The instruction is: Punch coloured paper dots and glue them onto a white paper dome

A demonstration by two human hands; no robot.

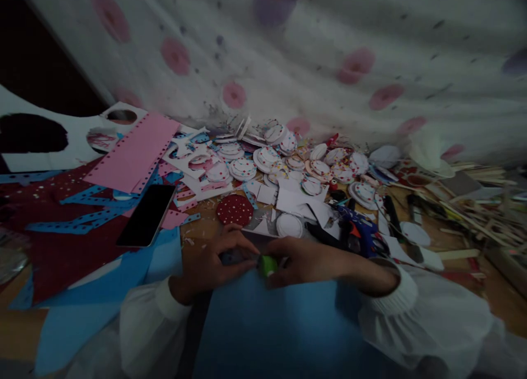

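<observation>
My right hand [298, 261] pinches a small green object [268, 266] between thumb and fingers; its exact kind is hard to make out in the dim light. At the object's left end, the thumb and fingertips of my left hand [222, 261] come together, closed against it. Both hands are over the far edge of a large blue sheet [280, 324] spread in front of me. Just beyond my left hand lies a dark red disc with white dots [234, 210]. A plain white disc [289, 225] rests beyond my right hand.
A black phone [147, 214] lies at left on dark red material [53, 247], near a pink sheet [134, 151]. Several dotted, layered discs [242, 169] are heaped along the back by a flowered curtain [263, 66]. Scissors [376, 244] and thin wooden strips [469, 219] lie at right.
</observation>
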